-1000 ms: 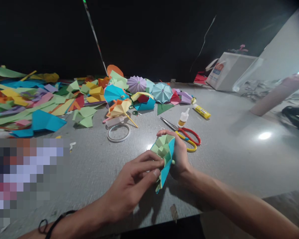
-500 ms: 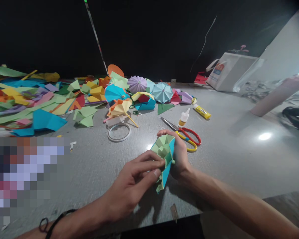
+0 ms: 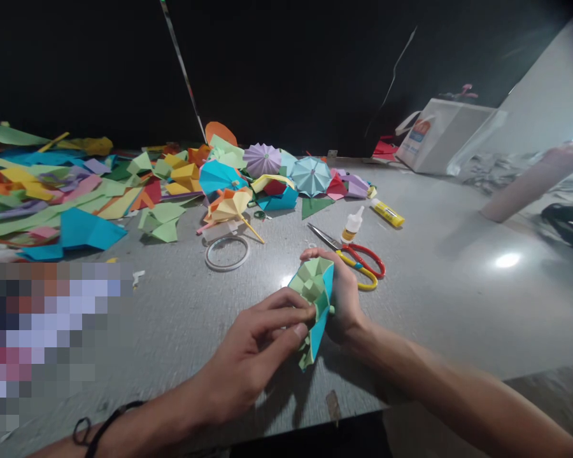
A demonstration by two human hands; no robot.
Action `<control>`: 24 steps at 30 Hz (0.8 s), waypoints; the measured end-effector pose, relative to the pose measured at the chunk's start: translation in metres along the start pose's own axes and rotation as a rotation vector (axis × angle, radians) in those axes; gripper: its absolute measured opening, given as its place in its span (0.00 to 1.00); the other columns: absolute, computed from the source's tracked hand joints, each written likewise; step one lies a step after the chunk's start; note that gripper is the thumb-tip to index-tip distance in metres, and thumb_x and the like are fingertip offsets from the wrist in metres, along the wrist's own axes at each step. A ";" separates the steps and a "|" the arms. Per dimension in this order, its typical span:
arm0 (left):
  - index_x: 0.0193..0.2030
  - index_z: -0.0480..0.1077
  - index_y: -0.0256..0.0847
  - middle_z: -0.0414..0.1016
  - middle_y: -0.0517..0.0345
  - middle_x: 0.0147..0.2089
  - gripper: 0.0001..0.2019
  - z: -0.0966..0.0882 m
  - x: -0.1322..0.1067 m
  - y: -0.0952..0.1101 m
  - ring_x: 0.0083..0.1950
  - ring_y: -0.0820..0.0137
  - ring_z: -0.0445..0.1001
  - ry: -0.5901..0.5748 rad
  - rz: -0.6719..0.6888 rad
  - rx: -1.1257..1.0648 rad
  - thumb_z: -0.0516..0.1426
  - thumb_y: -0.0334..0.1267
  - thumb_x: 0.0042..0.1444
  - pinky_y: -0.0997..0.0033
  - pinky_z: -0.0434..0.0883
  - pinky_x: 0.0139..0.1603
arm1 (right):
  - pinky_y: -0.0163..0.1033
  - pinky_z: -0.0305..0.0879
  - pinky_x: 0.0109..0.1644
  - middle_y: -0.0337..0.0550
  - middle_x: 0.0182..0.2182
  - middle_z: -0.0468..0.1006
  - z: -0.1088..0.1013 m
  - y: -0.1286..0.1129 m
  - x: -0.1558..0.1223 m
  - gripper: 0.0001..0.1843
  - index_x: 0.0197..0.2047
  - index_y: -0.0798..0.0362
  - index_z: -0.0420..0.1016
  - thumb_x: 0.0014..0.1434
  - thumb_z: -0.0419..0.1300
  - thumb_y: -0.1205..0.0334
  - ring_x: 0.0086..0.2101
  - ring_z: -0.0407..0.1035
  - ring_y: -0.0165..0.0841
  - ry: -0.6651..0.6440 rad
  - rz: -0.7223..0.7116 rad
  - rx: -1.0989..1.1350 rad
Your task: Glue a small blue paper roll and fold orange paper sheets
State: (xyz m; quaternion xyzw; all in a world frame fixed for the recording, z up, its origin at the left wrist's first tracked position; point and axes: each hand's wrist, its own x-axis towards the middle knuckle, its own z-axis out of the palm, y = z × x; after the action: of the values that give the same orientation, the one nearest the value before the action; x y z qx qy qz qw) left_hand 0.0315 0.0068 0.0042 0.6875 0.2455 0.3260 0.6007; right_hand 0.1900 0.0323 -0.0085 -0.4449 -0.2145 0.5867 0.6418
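A folded paper umbrella shape (image 3: 312, 286) in pale green with a blue underside sits between my hands, its pleats facing up. My left hand (image 3: 255, 351) pinches its lower edge between thumb and fingers. My right hand (image 3: 346, 299) cradles it from behind, fingers curling over the top edge. Just beyond my right hand lie scissors (image 3: 360, 267) with red and yellow handles, their blades pointing to the left. A small glue bottle (image 3: 352, 224) stands past them, and a yellow glue stick (image 3: 388, 214) lies to its right.
Finished paper umbrellas (image 3: 310, 176) and heaped coloured paper scraps (image 3: 62, 203) cover the grey table's (image 3: 439, 305) far side. A tape ring (image 3: 226, 268) lies nearer. A white box (image 3: 439, 137) and pink tube (image 3: 535, 184) stand at right. The table edge runs along the bottom right.
My hands and the folded paper keep nearly the same pose. The whole view has shifted very slightly.
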 end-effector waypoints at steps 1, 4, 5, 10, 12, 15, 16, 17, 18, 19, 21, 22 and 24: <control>0.41 0.83 0.41 0.70 0.50 0.47 0.13 0.000 0.000 0.000 0.45 0.66 0.69 -0.003 0.001 0.003 0.56 0.36 0.71 0.74 0.65 0.32 | 0.37 0.51 0.26 0.33 0.19 0.61 0.000 0.000 0.000 0.13 0.29 0.50 0.71 0.46 0.63 0.50 0.22 0.54 0.30 -0.004 -0.001 -0.004; 0.41 0.83 0.41 0.70 0.50 0.47 0.13 -0.001 0.000 0.000 0.45 0.67 0.69 -0.008 0.005 0.008 0.55 0.36 0.71 0.75 0.64 0.32 | 0.37 0.51 0.27 0.33 0.18 0.61 0.000 0.000 0.000 0.13 0.29 0.50 0.70 0.46 0.63 0.50 0.22 0.54 0.30 -0.013 -0.004 -0.009; 0.41 0.83 0.41 0.70 0.50 0.47 0.13 -0.001 0.000 0.000 0.45 0.66 0.69 -0.006 0.007 0.007 0.55 0.36 0.71 0.75 0.65 0.32 | 0.37 0.51 0.27 0.33 0.19 0.62 0.000 0.000 0.000 0.13 0.30 0.50 0.70 0.46 0.63 0.50 0.22 0.54 0.30 -0.011 -0.005 -0.008; 0.40 0.83 0.40 0.70 0.49 0.47 0.13 0.000 0.000 0.002 0.46 0.65 0.70 0.003 0.005 -0.007 0.56 0.36 0.70 0.75 0.64 0.31 | 0.37 0.51 0.26 0.32 0.18 0.61 0.000 -0.001 -0.001 0.13 0.30 0.50 0.71 0.45 0.63 0.50 0.21 0.54 0.30 0.004 0.017 -0.015; 0.39 0.83 0.40 0.70 0.49 0.46 0.13 0.000 0.000 0.002 0.46 0.65 0.70 0.007 0.000 -0.014 0.56 0.36 0.70 0.75 0.63 0.30 | 0.36 0.51 0.25 0.33 0.18 0.61 0.001 -0.001 -0.001 0.13 0.30 0.50 0.71 0.45 0.62 0.50 0.21 0.54 0.30 0.005 0.008 -0.019; 0.39 0.83 0.40 0.70 0.49 0.46 0.13 0.000 0.000 0.002 0.45 0.65 0.69 0.007 -0.002 -0.013 0.56 0.37 0.70 0.75 0.63 0.29 | 0.36 0.51 0.25 0.33 0.18 0.60 0.002 -0.002 -0.002 0.13 0.29 0.50 0.71 0.45 0.62 0.50 0.21 0.54 0.30 0.008 -0.006 -0.025; 0.40 0.83 0.40 0.70 0.49 0.46 0.13 0.000 0.000 0.002 0.45 0.65 0.69 0.007 -0.003 -0.011 0.56 0.37 0.70 0.75 0.63 0.29 | 0.36 0.50 0.25 0.33 0.19 0.60 0.002 -0.002 -0.002 0.13 0.29 0.50 0.71 0.44 0.62 0.51 0.21 0.53 0.29 0.015 -0.005 -0.023; 0.40 0.83 0.39 0.70 0.48 0.46 0.13 0.000 0.000 0.002 0.45 0.65 0.69 0.008 -0.009 -0.008 0.56 0.37 0.70 0.75 0.63 0.29 | 0.36 0.50 0.24 0.33 0.19 0.60 0.003 -0.002 -0.002 0.12 0.28 0.50 0.71 0.43 0.63 0.51 0.21 0.53 0.29 0.023 0.001 -0.017; 0.39 0.83 0.39 0.70 0.48 0.46 0.13 0.000 0.000 0.001 0.45 0.65 0.69 0.010 -0.013 -0.007 0.56 0.37 0.70 0.75 0.63 0.29 | 0.36 0.50 0.24 0.33 0.19 0.60 0.003 -0.003 -0.002 0.12 0.28 0.50 0.71 0.42 0.63 0.51 0.21 0.53 0.29 0.032 0.009 -0.010; 0.39 0.83 0.39 0.70 0.48 0.46 0.14 -0.001 0.000 0.001 0.44 0.65 0.69 0.011 -0.015 -0.007 0.56 0.37 0.70 0.75 0.63 0.29 | 0.36 0.50 0.24 0.33 0.19 0.60 0.004 -0.003 -0.002 0.12 0.27 0.50 0.71 0.41 0.63 0.52 0.21 0.53 0.29 0.041 0.019 -0.004; 0.39 0.82 0.39 0.70 0.48 0.46 0.14 -0.001 0.001 0.001 0.45 0.65 0.70 0.010 -0.015 -0.008 0.56 0.37 0.70 0.75 0.63 0.29 | 0.36 0.50 0.24 0.32 0.19 0.59 0.004 -0.003 -0.002 0.12 0.27 0.50 0.71 0.41 0.63 0.52 0.21 0.53 0.29 0.048 0.030 0.001; 0.39 0.82 0.39 0.70 0.48 0.46 0.14 -0.001 0.001 0.000 0.45 0.64 0.70 0.008 -0.013 -0.008 0.56 0.37 0.70 0.75 0.63 0.29 | 0.36 0.51 0.24 0.33 0.19 0.59 0.004 -0.003 -0.002 0.12 0.27 0.50 0.72 0.41 0.64 0.51 0.21 0.54 0.29 0.046 0.029 -0.001; 0.38 0.82 0.39 0.70 0.49 0.46 0.13 -0.001 0.002 0.000 0.46 0.64 0.70 0.006 -0.010 -0.004 0.56 0.37 0.70 0.76 0.63 0.29 | 0.36 0.53 0.25 0.33 0.19 0.61 0.004 -0.002 -0.003 0.12 0.28 0.50 0.73 0.41 0.64 0.51 0.22 0.56 0.30 0.042 0.015 -0.012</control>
State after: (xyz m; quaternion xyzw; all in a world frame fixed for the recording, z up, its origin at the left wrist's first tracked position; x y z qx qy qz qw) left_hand 0.0321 0.0090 0.0048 0.6841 0.2501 0.3255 0.6029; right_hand 0.1872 0.0313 -0.0038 -0.4624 -0.2011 0.5806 0.6392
